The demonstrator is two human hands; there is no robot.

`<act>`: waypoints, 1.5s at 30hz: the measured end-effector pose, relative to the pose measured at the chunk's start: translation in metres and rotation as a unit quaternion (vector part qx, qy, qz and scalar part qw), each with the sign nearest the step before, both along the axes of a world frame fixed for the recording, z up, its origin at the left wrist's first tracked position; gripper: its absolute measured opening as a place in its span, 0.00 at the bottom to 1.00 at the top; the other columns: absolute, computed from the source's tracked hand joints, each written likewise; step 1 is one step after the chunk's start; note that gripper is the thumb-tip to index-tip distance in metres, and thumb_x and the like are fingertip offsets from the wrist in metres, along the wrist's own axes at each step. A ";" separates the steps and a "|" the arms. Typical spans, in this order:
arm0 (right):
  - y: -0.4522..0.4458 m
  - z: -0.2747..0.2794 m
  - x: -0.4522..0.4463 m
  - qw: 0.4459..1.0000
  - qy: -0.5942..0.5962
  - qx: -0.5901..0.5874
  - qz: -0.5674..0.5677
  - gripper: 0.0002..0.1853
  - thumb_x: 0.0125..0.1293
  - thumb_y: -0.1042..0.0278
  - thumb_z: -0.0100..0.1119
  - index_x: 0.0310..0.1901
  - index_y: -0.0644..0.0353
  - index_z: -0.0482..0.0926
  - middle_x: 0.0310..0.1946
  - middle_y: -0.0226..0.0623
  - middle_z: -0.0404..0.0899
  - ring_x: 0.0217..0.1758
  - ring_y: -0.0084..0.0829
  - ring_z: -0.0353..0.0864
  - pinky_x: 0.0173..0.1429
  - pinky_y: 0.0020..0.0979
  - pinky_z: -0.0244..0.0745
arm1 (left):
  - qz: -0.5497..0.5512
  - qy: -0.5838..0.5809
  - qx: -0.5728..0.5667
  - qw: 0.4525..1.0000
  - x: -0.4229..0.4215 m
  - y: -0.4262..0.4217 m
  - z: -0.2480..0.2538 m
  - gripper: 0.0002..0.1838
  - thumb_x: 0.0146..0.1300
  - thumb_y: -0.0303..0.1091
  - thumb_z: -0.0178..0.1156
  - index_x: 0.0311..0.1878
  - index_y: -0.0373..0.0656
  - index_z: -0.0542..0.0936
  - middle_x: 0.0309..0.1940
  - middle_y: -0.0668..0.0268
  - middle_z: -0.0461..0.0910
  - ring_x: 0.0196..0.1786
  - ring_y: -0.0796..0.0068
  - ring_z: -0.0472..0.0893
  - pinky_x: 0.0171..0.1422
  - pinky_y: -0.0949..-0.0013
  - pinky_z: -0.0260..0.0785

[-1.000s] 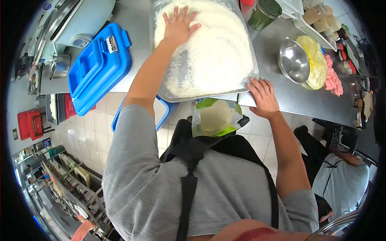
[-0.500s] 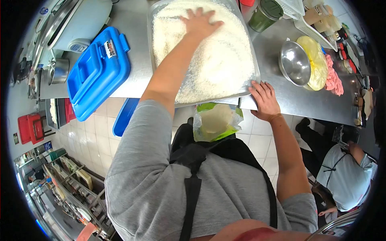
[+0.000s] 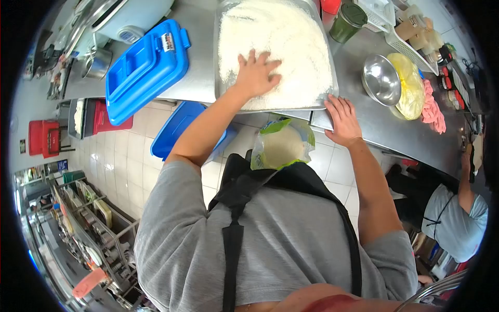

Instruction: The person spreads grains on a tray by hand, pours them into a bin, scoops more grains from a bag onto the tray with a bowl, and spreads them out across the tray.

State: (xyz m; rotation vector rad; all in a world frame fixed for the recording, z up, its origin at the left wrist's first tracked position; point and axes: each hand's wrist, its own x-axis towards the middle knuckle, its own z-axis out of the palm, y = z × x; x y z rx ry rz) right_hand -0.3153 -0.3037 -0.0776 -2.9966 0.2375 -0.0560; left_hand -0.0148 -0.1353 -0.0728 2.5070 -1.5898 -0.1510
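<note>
A large metal tray [image 3: 337, 86] on the steel table holds a layer of white crumbly grains [image 3: 296, 47], perhaps breadcrumbs. My left hand [image 3: 257, 75] rests palm down on the grains near the tray's front left, fingers spread. At the tray's front right corner lies my right hand [image 3: 343, 120], its fingers stretched over the table edge and touching or very near the corner. Below the table edge, in front of my body, an open green and clear plastic bag [image 3: 283, 145] contains pale material.
On the left lies a blue lid [image 3: 148, 70], with a blue bin [image 3: 176, 130] beneath the table. To the right are a steel bowl [image 3: 382, 80], a yellow bag [image 3: 410, 86], a pink cloth [image 3: 432, 109] and a green container [image 3: 347, 23]. Another person [image 3: 452, 223] works at far right.
My left hand has moved from the far part of the tray toward its front edge, still spread on the grains. My right hand stays by the corner. The view has shifted slightly.
</note>
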 end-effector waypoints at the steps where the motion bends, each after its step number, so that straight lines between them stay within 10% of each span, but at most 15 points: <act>1: 0.000 0.000 -0.002 1.000 -0.005 0.005 0.000 0.52 0.46 0.61 0.77 0.74 0.52 0.60 0.76 0.39 0.57 0.78 0.46 0.56 0.82 0.51 0.48 | 0.007 -0.004 -0.002 1.000 -0.010 0.009 -0.001 0.29 0.69 0.60 0.54 0.71 0.66 0.74 0.77 0.56 0.61 0.78 0.31 0.55 0.77 0.23 0.39; 5: 0.002 0.000 -0.004 1.000 -0.021 0.003 0.005 0.52 0.46 0.61 0.77 0.74 0.52 0.60 0.76 0.39 0.58 0.78 0.46 0.57 0.82 0.50 0.48 | 0.015 0.026 -0.022 0.999 -0.043 0.041 0.010 0.25 0.70 0.56 0.53 0.68 0.66 0.77 0.73 0.58 0.68 0.76 0.37 0.62 0.77 0.24 0.43; 10: 0.002 0.000 -0.008 0.999 -0.039 -0.001 0.015 0.51 0.47 0.62 0.76 0.74 0.52 0.60 0.75 0.39 0.59 0.78 0.45 0.57 0.81 0.50 0.48 | 0.168 0.059 -0.266 0.947 -0.018 0.080 0.011 0.20 0.66 0.37 0.62 0.61 0.46 0.80 0.61 0.54 0.79 0.64 0.49 0.77 0.67 0.54 0.70; 14: 0.005 -0.001 -0.010 0.999 -0.046 -0.015 0.024 0.51 0.47 0.61 0.76 0.74 0.52 0.61 0.75 0.39 0.59 0.77 0.46 0.57 0.81 0.50 0.49 | 0.356 -0.080 -0.198 0.910 -0.016 0.095 -0.019 0.21 0.66 0.32 0.59 0.62 0.43 0.77 0.59 0.49 0.79 0.63 0.47 0.78 0.65 0.52 0.70; 23: 0.065 -0.021 -0.055 0.979 -0.182 0.074 -0.053 0.42 0.59 0.55 0.70 0.72 0.58 0.62 0.75 0.47 0.58 0.76 0.49 0.58 0.79 0.53 0.52 | 0.479 0.156 -0.241 0.830 -0.085 0.141 -0.022 0.23 0.63 0.23 0.53 0.63 0.39 0.73 0.53 0.41 0.80 0.57 0.42 0.80 0.60 0.50 0.72; 26: 0.093 -0.040 -0.088 0.873 -0.284 0.374 -0.130 0.35 0.69 0.53 0.64 0.70 0.62 0.63 0.74 0.52 0.57 0.72 0.45 0.65 0.73 0.50 0.62 | 0.414 0.160 -0.341 0.829 -0.124 0.192 -0.060 0.19 0.66 0.19 0.49 0.60 0.37 0.74 0.49 0.40 0.82 0.54 0.41 0.82 0.58 0.55 0.72; 28: 0.105 -0.044 -0.102 0.620 -0.260 0.685 -0.280 0.27 0.78 0.52 0.52 0.68 0.64 0.65 0.69 0.47 0.67 0.67 0.33 0.70 0.64 0.41 0.72 | 0.463 0.193 -0.341 0.795 -0.164 0.221 -0.066 0.17 0.68 0.19 0.49 0.60 0.36 0.74 0.48 0.43 0.82 0.52 0.46 0.83 0.58 0.58 0.72; 31: 0.104 -0.031 -0.106 0.564 -0.108 0.772 -0.273 0.27 0.80 0.53 0.49 0.67 0.69 0.66 0.61 0.49 0.73 0.60 0.35 0.77 0.63 0.36 0.73 | 0.518 0.203 -0.349 0.754 -0.236 0.259 -0.064 0.17 0.70 0.20 0.49 0.60 0.34 0.74 0.47 0.48 0.82 0.50 0.57 0.82 0.58 0.60 0.72; 32: 0.109 -0.041 -0.108 0.662 -0.111 0.704 -0.232 0.26 0.81 0.52 0.48 0.65 0.69 0.70 0.56 0.46 0.78 0.58 0.34 0.77 0.63 0.33 0.72 | 0.539 0.183 -0.372 0.733 -0.258 0.270 -0.067 0.16 0.71 0.21 0.49 0.60 0.33 0.74 0.48 0.50 0.82 0.51 0.59 0.81 0.58 0.61 0.71; 37: 0.154 -0.097 -0.111 0.703 -0.057 0.680 -0.201 0.25 0.81 0.54 0.48 0.63 0.70 0.72 0.56 0.46 0.80 0.59 0.37 0.77 0.64 0.33 0.68 | 0.630 0.104 -0.432 0.636 -0.351 0.334 -0.092 0.14 0.74 0.26 0.50 0.58 0.31 0.75 0.45 0.59 0.80 0.48 0.70 0.76 0.56 0.66 0.69; 40: 0.186 -0.101 -0.093 0.827 -0.057 0.539 -0.151 0.25 0.79 0.55 0.52 0.61 0.73 0.73 0.51 0.55 0.82 0.55 0.45 0.80 0.61 0.36 0.71 | 0.676 0.075 -0.443 0.585 -0.393 0.366 -0.098 0.14 0.74 0.27 0.49 0.58 0.30 0.75 0.45 0.58 0.80 0.48 0.69 0.77 0.57 0.66 0.69; 45: 0.228 -0.126 -0.068 0.823 -0.038 0.563 -0.059 0.23 0.77 0.54 0.54 0.55 0.71 0.75 0.42 0.59 0.82 0.47 0.53 0.81 0.54 0.41 0.73 | 0.729 0.030 -0.451 0.514 -0.433 0.411 -0.096 0.14 0.74 0.26 0.49 0.57 0.29 0.75 0.46 0.58 0.80 0.48 0.72 0.77 0.57 0.68 0.69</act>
